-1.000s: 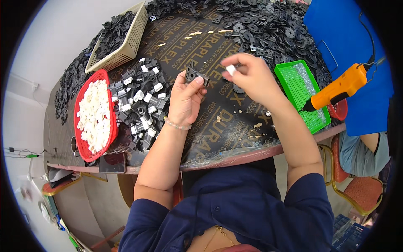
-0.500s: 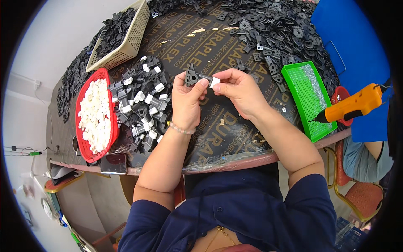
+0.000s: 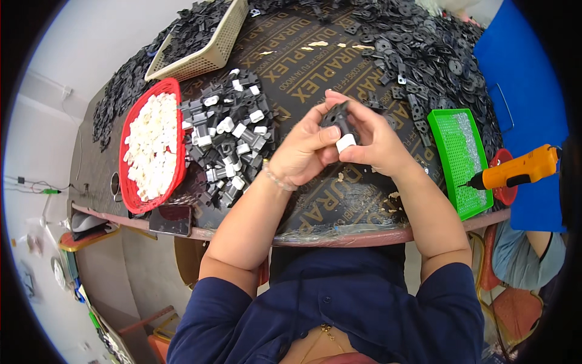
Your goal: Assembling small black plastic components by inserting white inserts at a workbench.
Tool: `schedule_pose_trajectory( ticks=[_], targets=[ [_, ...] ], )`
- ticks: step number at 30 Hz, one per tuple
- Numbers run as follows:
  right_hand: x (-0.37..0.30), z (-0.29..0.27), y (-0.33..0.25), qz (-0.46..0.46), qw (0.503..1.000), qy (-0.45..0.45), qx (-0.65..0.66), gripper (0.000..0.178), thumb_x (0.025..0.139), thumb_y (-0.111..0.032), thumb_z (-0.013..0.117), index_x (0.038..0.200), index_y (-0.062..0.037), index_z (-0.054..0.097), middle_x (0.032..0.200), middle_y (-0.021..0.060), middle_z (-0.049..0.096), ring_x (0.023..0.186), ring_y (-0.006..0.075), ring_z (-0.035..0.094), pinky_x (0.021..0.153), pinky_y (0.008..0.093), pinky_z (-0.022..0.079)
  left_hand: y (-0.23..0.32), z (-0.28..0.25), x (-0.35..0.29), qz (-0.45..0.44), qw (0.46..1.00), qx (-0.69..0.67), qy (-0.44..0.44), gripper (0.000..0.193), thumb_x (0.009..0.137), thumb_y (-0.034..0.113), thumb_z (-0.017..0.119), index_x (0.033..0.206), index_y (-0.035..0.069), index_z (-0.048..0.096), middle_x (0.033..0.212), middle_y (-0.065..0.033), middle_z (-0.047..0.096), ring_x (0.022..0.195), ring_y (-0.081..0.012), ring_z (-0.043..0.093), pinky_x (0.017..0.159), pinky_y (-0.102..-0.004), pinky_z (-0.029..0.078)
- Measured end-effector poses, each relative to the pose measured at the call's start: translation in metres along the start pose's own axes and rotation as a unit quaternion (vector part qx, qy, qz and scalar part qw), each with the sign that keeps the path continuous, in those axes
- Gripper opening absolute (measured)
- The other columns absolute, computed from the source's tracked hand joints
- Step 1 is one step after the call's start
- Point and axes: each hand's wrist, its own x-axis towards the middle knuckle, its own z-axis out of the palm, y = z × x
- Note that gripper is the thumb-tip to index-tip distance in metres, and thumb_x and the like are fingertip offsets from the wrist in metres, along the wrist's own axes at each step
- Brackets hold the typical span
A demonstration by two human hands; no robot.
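Note:
Over the middle of the table, both hands are closed around one black plastic fitting (image 3: 343,123). A white cap (image 3: 346,143) covers the fitting's near end, which points toward me. My left hand (image 3: 308,147) has its thumb laid across the black body from the left. Fingers of my right hand (image 3: 374,138) curve over the far end, and its thumb lies beside the white cap. The hands hide part of the fitting. Left of them is a heap of similar black fittings with white caps (image 3: 245,134). A red basket (image 3: 183,159) beyond that heap holds loose white caps (image 3: 151,142).
A cream basket (image 3: 209,51) of black parts stands far left, with loose black discs and brackets (image 3: 418,54) piled far right. At right are a green tray (image 3: 447,159) of small screws, an orange electric screwdriver (image 3: 522,168) and a red bowl (image 3: 506,193). A phone (image 3: 170,220) lies near the edge.
The fitting has been turned from lying sideways to pointing its white cap toward me. My right fingers have moved from the cap to around the body. The whole view has shifted slightly.

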Motion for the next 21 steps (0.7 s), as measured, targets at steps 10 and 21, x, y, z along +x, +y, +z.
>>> schedule_pose_trajectory(
  ticks=[10, 21],
  targets=[
    [0.073, 0.070, -0.030, -0.130, 0.930, -0.044, -0.340, 0.068, 0.061, -0.032, 0.086, 0.118, -0.0039, 0.063, 0.114, 0.0159, 0.066, 0.106, 0.0289, 0.064, 0.095, 0.0379, 0.049, -0.026, -0.040, 0.013, 0.050, 0.993, -0.084, 0.068, 0.042, 0.099, 0.044, 0.054, 0.129, 0.015, 0.054, 0.128, -0.0039, 0.060, 0.115, -0.0226, 0.060, 0.094, -0.0442, 0.051],
    [0.143, 0.181, 0.018, -0.183, 0.793, -0.177, -0.553, 0.093, 0.076, -0.045, 0.079, 0.148, -0.0035, 0.037, 0.132, 0.0175, 0.056, 0.129, 0.0369, 0.046, 0.109, 0.0517, 0.032, -0.028, -0.062, 0.011, 0.006, 0.980, -0.182, 0.075, 0.032, 0.103, 0.036, 0.050, 0.117, 0.009, 0.059, 0.104, -0.0079, 0.069, 0.096, -0.0237, 0.066, 0.086, -0.0432, 0.054]
  ],
)
